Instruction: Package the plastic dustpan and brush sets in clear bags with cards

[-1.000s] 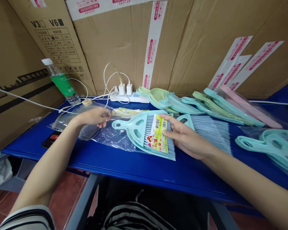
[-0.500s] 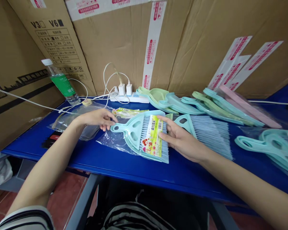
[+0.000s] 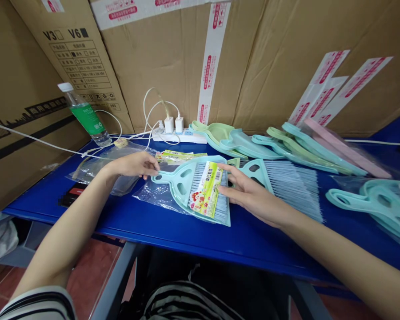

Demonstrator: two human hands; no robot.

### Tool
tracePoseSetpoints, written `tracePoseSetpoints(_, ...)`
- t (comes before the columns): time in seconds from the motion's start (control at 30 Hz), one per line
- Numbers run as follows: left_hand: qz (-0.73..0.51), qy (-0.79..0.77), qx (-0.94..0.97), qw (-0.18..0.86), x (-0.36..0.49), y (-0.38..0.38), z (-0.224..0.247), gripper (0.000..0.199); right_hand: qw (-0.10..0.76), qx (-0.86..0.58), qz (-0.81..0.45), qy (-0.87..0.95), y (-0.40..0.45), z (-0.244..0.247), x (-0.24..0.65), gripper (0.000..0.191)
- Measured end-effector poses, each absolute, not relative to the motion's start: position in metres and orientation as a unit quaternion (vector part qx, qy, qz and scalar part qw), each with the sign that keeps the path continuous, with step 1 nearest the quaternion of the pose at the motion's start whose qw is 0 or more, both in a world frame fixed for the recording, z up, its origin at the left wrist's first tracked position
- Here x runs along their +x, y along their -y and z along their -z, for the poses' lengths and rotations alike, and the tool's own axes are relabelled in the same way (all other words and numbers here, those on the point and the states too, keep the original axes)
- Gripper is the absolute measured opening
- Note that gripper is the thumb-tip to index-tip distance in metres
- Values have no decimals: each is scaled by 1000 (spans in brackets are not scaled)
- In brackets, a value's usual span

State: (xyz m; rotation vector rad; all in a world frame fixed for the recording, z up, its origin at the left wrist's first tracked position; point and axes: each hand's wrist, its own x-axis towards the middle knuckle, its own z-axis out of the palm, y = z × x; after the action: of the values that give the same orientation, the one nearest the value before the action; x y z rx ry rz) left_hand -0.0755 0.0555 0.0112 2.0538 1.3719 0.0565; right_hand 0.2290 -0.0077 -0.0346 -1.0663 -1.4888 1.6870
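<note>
My right hand [image 3: 248,193] has its thumb and fingers around the right edge of a teal plastic dustpan with a small brush nested in it [image 3: 178,184]. A printed yellow-and-white label [image 3: 204,195] lies across the bristles. My left hand [image 3: 135,164] lies palm down just left of the dustpan's handle, with its fingertips close to the handle end. Under that hand and the dustpan lies a clear plastic bag [image 3: 153,198]. To the right of my right hand rests a teal-handled brush with pale blue bristles [image 3: 286,186].
Green, teal and pink dustpans [image 3: 280,149] lie in a row along the back right, with a bagged teal set [image 3: 376,204] at the right front. A power strip [image 3: 180,137] with chargers and a water bottle [image 3: 85,118] stand behind on the blue table [image 3: 120,218]. Cardboard [image 3: 160,66] forms the back.
The teal dustpan has slid left and turned slightly, with my right hand moving along with it. My left hand has shifted right toward the handle.
</note>
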Motion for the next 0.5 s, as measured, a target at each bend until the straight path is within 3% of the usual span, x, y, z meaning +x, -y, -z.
tracePoseSetpoints(0.5,-16,-539,818,199,-94,-65,-14,20,298,-419,-621,592,4,40,233,60)
